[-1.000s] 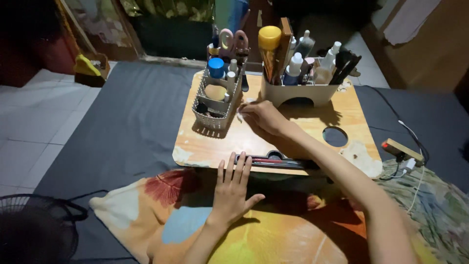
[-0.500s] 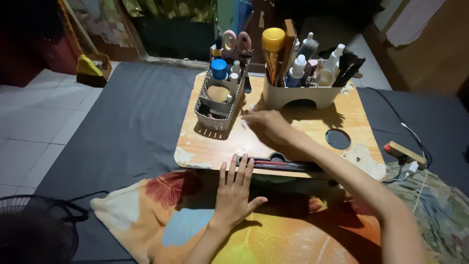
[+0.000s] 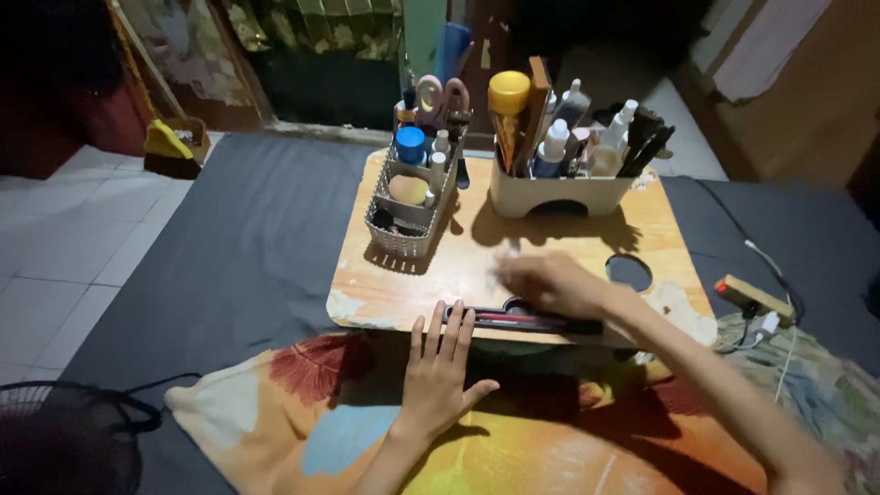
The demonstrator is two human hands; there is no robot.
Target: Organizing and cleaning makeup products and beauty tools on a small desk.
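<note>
White basket [image 3: 406, 240] and organizer [image 3: 559, 194] hold cosmetics bottles.

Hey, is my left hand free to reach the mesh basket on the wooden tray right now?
Probably yes. The left hand lies flat at the tray's near edge, holding nothing, and bare wood lies between it and the mesh basket. The blurred right hand is off to the side.

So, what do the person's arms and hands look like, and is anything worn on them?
Both arms are bare with no sleeves showing. The left hand shows no ring, watch or glove. The right hand is blurred, so small details cannot be told.
</note>
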